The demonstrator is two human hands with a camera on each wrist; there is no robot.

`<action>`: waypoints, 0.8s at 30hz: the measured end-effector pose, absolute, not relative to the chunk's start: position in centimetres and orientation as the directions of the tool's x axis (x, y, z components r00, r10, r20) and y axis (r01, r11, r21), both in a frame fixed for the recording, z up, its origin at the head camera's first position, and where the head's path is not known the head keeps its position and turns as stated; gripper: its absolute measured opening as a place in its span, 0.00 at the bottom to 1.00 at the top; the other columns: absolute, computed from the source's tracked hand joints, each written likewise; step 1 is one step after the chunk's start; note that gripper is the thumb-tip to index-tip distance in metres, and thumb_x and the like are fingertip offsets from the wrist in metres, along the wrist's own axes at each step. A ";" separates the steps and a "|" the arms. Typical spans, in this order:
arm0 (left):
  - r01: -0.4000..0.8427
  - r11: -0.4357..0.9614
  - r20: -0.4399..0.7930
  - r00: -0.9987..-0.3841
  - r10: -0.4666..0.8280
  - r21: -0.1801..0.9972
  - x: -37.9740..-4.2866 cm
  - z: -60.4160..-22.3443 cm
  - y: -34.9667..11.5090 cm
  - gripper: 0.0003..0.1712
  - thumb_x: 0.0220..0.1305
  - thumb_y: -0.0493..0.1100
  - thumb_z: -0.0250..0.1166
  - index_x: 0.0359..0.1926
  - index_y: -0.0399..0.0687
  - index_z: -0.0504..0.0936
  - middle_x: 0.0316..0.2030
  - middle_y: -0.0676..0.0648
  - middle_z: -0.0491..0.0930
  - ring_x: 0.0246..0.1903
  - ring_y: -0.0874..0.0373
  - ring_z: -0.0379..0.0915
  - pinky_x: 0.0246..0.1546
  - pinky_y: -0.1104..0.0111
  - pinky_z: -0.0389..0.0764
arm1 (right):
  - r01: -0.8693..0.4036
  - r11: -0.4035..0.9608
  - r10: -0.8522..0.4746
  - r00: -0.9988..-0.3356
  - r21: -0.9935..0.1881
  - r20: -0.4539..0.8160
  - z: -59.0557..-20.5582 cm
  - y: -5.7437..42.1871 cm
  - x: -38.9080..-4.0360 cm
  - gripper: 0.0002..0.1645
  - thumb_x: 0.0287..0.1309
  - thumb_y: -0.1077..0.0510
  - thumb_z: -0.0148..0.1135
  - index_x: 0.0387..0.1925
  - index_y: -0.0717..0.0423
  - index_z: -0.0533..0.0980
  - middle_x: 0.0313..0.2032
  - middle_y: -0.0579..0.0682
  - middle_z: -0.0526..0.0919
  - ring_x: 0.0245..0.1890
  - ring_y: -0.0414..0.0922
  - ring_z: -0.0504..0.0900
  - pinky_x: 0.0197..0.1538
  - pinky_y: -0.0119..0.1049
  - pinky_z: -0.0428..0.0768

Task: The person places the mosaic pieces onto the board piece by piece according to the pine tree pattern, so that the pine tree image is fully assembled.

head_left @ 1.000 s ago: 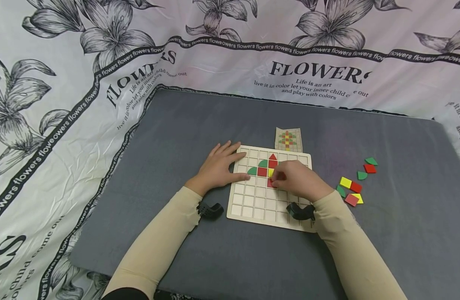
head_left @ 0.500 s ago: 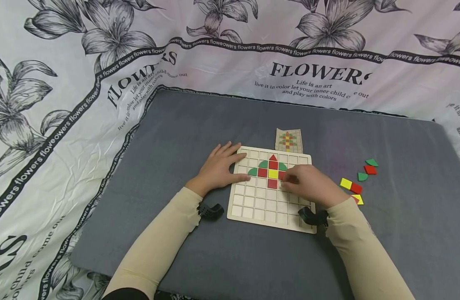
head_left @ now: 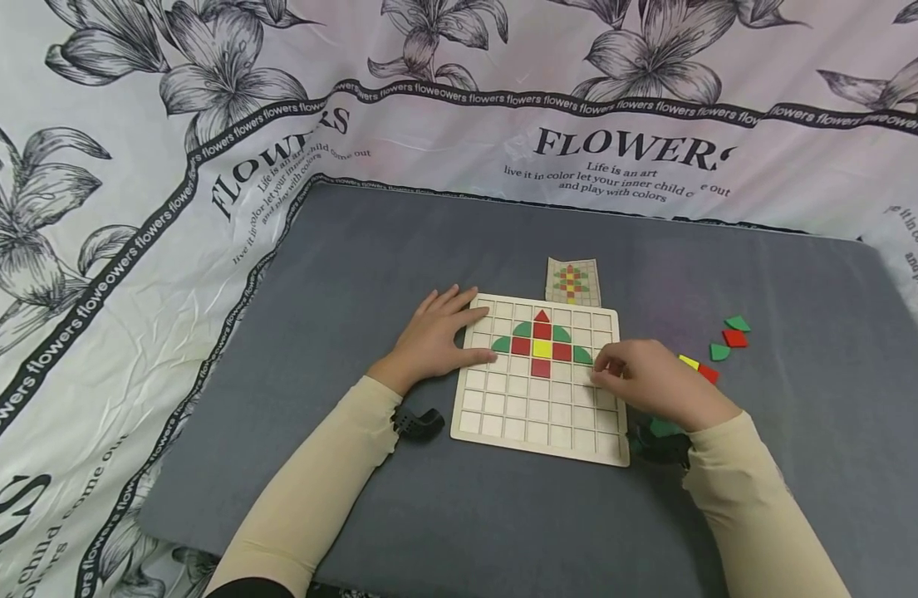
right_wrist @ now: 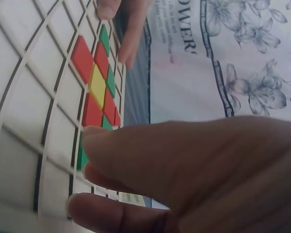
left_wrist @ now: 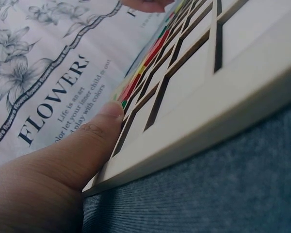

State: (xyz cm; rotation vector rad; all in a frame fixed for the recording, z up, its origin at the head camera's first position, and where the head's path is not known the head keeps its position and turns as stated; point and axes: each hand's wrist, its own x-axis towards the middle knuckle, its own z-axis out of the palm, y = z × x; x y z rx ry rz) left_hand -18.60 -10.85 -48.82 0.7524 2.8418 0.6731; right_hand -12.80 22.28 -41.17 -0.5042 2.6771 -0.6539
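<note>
A pale wooden grid board lies on the table, with red, yellow and green pieces set in its upper cells. My left hand rests spread on its left edge, the thumb lying over the rim. Near the right edge is my right hand, fingers bent, right beside a green quarter-round piece sitting in its cell. In the right wrist view the thumb overlaps that piece, and a gap shows between thumb and fingers. A yellow square sits among red squares.
Behind the board a small pattern card shows a coloured design. Loose pieces lie to the right, including a red square and green pieces. Another green piece shows by the right wrist, whose forearm hides part of the table.
My right hand has moved rightward across the board, uncovering the yellow square, the right red square and the green quarter-round piece in its cell. The left hand stays on the board's edge.
</note>
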 end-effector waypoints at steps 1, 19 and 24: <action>0.441 0.777 -0.006 -0.868 0.496 0.449 -18.6 -48.9 -10.9 0.50 0.64 0.75 0.65 0.80 0.60 0.67 0.83 0.52 0.53 0.84 0.50 0.39 0.84 0.54 0.32 | -0.257 0.832 -0.411 -0.880 -0.491 -0.237 -41.2 22.5 -12.7 0.06 0.66 0.56 0.70 0.37 0.55 0.85 0.26 0.44 0.81 0.27 0.41 0.75 0.29 0.36 0.77; 0.430 0.781 -0.017 -0.872 0.490 0.453 -18.5 -48.7 -10.8 0.50 0.64 0.75 0.65 0.80 0.61 0.67 0.83 0.52 0.52 0.84 0.51 0.38 0.84 0.55 0.31 | -0.232 0.871 -0.372 -0.887 -0.434 -0.272 -41.2 27.1 -10.7 0.14 0.60 0.50 0.77 0.35 0.55 0.84 0.31 0.42 0.85 0.32 0.40 0.79 0.36 0.40 0.80; 0.428 0.779 -0.017 -0.872 0.489 0.458 -18.5 -48.7 -10.9 0.50 0.64 0.75 0.66 0.80 0.61 0.67 0.83 0.52 0.52 0.84 0.51 0.38 0.84 0.55 0.31 | -0.214 0.880 -0.361 -0.881 -0.424 -0.304 -41.6 28.0 -10.0 0.19 0.55 0.48 0.81 0.36 0.56 0.82 0.29 0.42 0.81 0.30 0.39 0.76 0.34 0.38 0.78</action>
